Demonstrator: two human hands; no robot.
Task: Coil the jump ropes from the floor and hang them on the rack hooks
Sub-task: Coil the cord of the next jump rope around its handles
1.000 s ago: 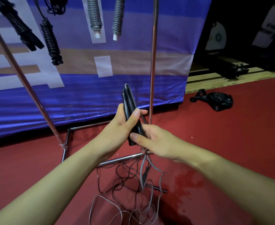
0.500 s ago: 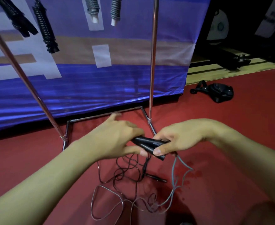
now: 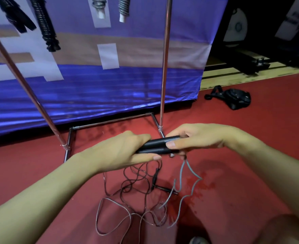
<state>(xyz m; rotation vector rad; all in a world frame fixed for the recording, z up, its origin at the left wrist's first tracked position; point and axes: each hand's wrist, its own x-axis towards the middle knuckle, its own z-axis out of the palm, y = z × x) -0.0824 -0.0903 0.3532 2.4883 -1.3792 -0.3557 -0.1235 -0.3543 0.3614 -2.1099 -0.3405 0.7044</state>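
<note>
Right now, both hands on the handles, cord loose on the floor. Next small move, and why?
Probably start winding: keep the left hand gripping the two black handles and let the right hand draw up the grey cord. The handles lie side by side already, while the cord hangs from their right end and trails uncoiled on the red floor.
</note>
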